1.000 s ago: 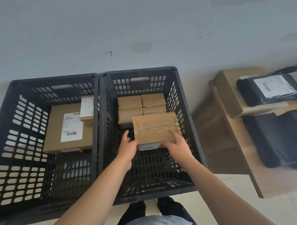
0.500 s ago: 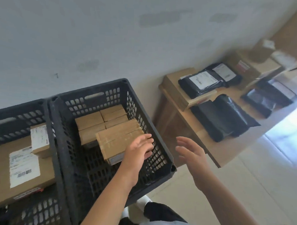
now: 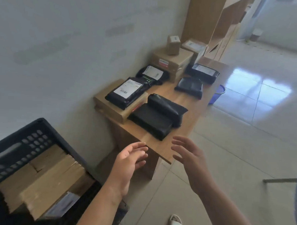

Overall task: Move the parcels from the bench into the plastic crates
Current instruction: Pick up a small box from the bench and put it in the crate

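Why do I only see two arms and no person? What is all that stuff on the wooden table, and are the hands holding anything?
The camera sits on the person's head and looks forward and down, so you see only their arms, like when you look at your own. The left hand and the right hand are both empty, with the fingers spread loosely, reaching toward the wooden bench.

On the bench lie parcels waiting to be moved: black plastic bags, one with a white label lying on a flat cardboard box, and more brown boxes farther back.

At the bottom left is a black plastic crate that already holds brown boxes. A small blue basket stands on the floor beyond the bench.
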`<state>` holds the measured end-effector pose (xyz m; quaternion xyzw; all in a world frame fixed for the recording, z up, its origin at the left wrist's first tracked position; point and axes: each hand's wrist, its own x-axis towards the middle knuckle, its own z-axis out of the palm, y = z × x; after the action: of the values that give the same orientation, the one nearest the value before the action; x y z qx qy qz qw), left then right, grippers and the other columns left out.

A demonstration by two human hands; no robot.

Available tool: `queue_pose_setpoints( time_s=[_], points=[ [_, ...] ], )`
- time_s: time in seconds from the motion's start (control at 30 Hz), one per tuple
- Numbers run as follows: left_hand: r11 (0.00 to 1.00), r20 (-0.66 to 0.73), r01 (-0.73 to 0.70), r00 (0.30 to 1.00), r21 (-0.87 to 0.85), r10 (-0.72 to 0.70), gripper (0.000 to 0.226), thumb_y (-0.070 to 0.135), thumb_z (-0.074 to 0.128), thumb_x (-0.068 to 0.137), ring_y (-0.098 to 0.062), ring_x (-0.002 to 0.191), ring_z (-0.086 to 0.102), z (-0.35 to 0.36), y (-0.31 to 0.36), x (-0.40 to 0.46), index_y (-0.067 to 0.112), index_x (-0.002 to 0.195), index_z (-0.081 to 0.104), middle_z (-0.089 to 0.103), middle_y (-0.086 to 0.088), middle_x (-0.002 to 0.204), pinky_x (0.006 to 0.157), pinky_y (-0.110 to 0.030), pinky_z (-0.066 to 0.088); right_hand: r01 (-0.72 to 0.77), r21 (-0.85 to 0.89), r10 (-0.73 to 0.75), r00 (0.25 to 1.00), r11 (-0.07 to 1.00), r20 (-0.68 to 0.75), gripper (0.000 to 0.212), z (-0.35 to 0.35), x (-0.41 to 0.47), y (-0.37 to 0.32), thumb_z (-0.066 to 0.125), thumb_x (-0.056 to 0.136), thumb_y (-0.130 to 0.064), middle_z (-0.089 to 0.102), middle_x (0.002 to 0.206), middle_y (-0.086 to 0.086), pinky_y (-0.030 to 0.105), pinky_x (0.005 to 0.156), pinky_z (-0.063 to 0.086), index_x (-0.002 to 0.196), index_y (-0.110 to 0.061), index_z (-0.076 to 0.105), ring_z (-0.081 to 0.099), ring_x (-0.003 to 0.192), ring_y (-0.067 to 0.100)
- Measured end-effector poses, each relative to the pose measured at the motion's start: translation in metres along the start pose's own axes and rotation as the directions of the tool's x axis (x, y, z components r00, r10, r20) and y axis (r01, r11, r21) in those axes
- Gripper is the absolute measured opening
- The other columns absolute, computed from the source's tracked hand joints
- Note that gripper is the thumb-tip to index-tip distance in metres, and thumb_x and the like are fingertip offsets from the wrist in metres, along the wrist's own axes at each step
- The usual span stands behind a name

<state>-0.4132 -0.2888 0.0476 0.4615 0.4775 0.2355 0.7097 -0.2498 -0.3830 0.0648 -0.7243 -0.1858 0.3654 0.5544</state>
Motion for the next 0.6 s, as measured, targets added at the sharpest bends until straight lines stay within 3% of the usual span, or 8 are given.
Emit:
queue_pose_setpoints(
  time_s=[0.3, 0.6],
  points=[
    [0.997, 0.103, -0.052, 0.994, 0.058, 0.046, 0.021, 0.011, 0.058, 0.103, -0.023, 0.107, 0.073, 0.176, 0.013, 0.059, 0.02, 0.117, 0.071, 0.076, -0.004, 0.111, 0.096, -0.039, 0.058, 0.004, 0.148, 0.017, 0.99, 0.989, -0.142, 0.021, -0.163, 0.075, 0.0, 0.063, 0.097, -0.009, 0.074, 0.108, 0.002, 0.045, 0.099, 0.056, 0.108, -0.023, 0.074, 0.069, 0.107, 0.024],
    [0.994, 0.115, -0.065, 0.992, 0.083, 0.056, 0.022, 0.008, 0.058, 0.102, -0.025, 0.106, 0.073, 0.27, 0.034, 0.122, 0.016, 0.117, 0.071, 0.076, -0.007, 0.11, 0.094, -0.04, 0.058, -0.008, 0.242, 0.055, 0.981, 0.97, -0.187, 0.022, -0.242, 0.161, -0.009, 0.063, 0.096, -0.009, 0.077, 0.106, 0.0, 0.044, 0.099, 0.056, 0.108, -0.022, 0.076, 0.07, 0.107, 0.021]
  ],
)
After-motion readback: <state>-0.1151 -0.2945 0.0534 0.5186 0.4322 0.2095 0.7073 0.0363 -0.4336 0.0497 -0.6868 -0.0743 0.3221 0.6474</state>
